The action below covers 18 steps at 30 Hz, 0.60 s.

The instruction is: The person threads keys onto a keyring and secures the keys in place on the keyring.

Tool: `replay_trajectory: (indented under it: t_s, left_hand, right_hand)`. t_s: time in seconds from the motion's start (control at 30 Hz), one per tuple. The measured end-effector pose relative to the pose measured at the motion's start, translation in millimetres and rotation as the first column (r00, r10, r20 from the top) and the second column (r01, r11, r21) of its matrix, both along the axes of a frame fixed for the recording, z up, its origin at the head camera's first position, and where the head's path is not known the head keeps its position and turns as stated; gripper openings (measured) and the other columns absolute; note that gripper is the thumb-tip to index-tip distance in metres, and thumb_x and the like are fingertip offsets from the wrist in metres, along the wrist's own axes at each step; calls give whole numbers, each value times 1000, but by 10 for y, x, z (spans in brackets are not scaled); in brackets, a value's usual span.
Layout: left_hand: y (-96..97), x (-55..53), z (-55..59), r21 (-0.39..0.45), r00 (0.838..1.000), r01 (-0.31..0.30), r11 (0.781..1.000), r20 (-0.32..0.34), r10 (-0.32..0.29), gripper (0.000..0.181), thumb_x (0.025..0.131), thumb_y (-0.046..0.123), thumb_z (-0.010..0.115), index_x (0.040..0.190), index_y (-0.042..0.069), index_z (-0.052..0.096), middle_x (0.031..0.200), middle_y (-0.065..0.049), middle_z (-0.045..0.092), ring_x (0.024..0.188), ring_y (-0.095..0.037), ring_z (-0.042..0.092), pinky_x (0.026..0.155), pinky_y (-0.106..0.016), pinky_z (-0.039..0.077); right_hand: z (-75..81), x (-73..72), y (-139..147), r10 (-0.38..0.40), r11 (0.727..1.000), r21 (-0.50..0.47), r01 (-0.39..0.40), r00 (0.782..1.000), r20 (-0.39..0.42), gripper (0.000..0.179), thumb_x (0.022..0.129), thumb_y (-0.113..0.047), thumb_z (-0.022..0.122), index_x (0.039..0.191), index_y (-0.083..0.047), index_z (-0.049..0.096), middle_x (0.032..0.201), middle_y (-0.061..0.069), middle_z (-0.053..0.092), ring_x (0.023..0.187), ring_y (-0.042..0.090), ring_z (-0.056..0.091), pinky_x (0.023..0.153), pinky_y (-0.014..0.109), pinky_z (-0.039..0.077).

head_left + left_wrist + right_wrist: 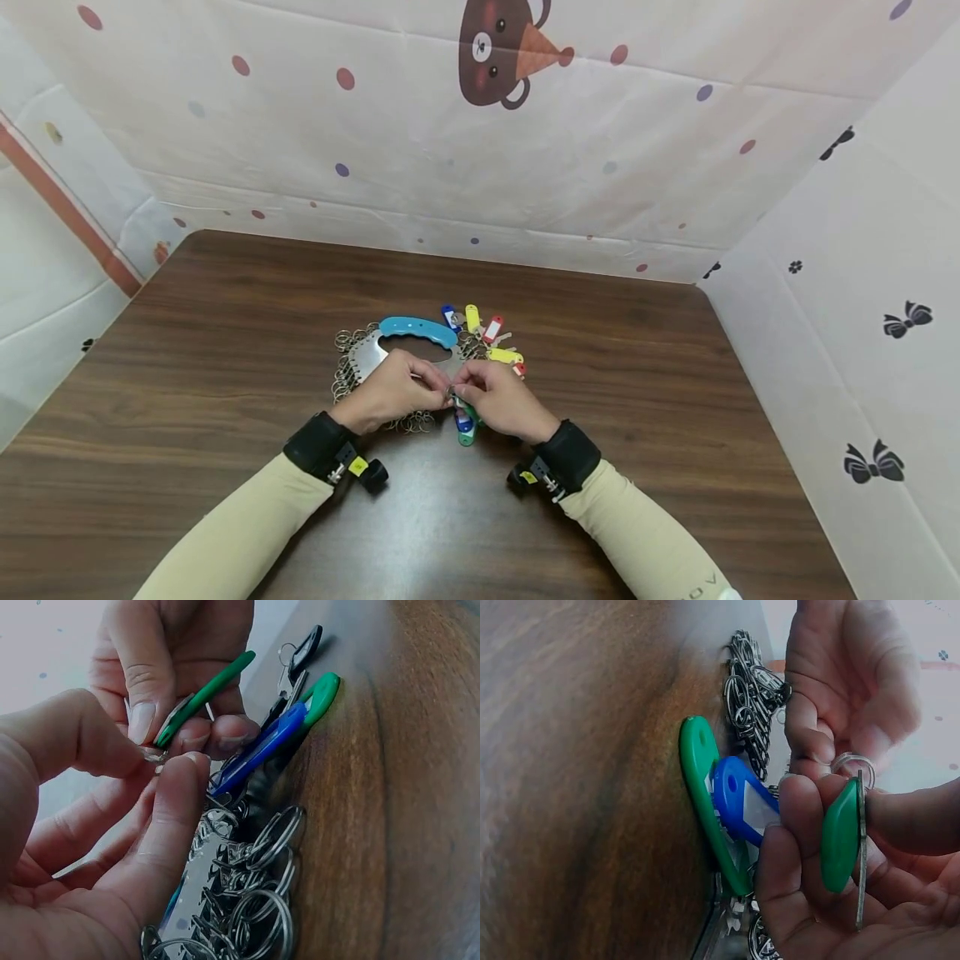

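Note:
A silver ring plate [366, 357] with a blue handle [416, 329] lies on the table, split rings hanging along its edge. Over its near edge, my left hand [393, 390] pinches a small metal ring [859, 763] between thumb and forefinger. My right hand [506, 400] holds a green key tag [840, 840] and a flat key [862, 862], both hanging from that ring. The fingertips of both hands nearly meet. Beside the right hand, a blue tag [739, 799] and another green tag [697, 761] hang at the plate. Fingers partly hide where the ring meets the plate.
Bare split rings [343, 367] fringe the plate's left side. On its right side, yellow tags [471, 318], a red tag [492, 328] and a blue tag [449, 317] fan out with keys. The brown wooden table [225, 333] meets patterned wall sheets [405, 150].

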<state>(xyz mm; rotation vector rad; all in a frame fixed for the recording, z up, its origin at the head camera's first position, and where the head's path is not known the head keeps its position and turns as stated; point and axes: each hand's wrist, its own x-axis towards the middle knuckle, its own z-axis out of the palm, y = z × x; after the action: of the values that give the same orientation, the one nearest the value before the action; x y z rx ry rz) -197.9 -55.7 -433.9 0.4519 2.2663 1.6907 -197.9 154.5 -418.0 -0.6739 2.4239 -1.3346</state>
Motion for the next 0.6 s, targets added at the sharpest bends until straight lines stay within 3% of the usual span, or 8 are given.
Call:
replay_trajectory:
  t_s: [0.13, 0.33, 0.5, 0.6]
  left_hand:
    - [15, 11, -27, -5, 999, 5, 1000, -32, -5, 12, 83, 0, 72, 90, -1, 81, 109, -14, 79, 110, -22, 70, 91, -28, 58]
    - [7, 19, -33, 31, 1000, -9, 999, 5, 9, 13, 90, 2, 70, 96, -2, 80, 117, -18, 77, 105, -18, 72, 85, -22, 59]
    - [24, 19, -19, 45, 1000, 1, 999, 13, -2, 12, 88, 6, 79, 98, 0, 81, 108, -15, 79, 94, -13, 71, 79, -24, 59]
    - [64, 29, -30, -12, 998, 3, 1000, -55, -4, 7, 85, 10, 84, 89, 4, 82, 94, -8, 80, 85, -10, 69, 74, -24, 57]
  right_hand:
    - [-14, -5, 16, -3, 1000, -1, 3, 1000, -2, 16, 105, -7, 57, 97, -5, 71, 89, 6, 69, 75, 12, 57, 65, 23, 45]
    - [7, 7, 61, -28, 999, -22, 28, 1000, -7, 15, 105, -7, 58, 99, -6, 71, 90, 9, 67, 76, 16, 54, 65, 23, 40]
    - [17, 13, 70, -21, 999, -45, 21, 1000, 0, 15, 106, -8, 57, 100, -6, 71, 91, 10, 68, 77, 16, 56, 66, 23, 43]
    - [3, 15, 59, -17, 999, -44, 18, 1000, 7, 16, 106, -8, 57, 99, -6, 70, 92, 10, 70, 79, 16, 59, 69, 25, 47]
